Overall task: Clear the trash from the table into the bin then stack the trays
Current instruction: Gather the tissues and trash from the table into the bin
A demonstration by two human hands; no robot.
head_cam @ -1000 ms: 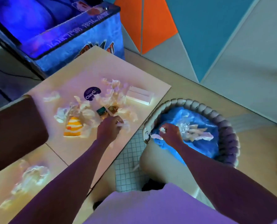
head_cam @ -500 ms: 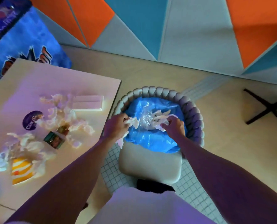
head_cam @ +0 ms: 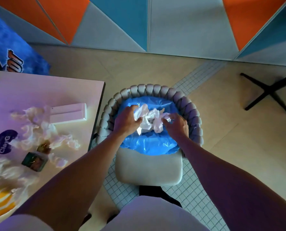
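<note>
Curling round one edge of a tissue wad [head_cam: 148, 121], the left hand [head_cam: 126, 121] fingers [head_cam: 133, 107] and thumb pinch it. The right hand [head_cam: 178, 126] fingers [head_cam: 166, 121] are spread loose, just touching the other side. The wad's right over the blue-bagged bin [head_cam: 149, 145], which sits on a chair [head_cam: 149, 169]. More tissues [head_cam: 38, 130] litter the tabletop [head_cam: 38, 90] beside it.

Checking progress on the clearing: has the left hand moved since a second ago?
Yes. The left hand went rightward off the table and now sits over the bin.
</note>
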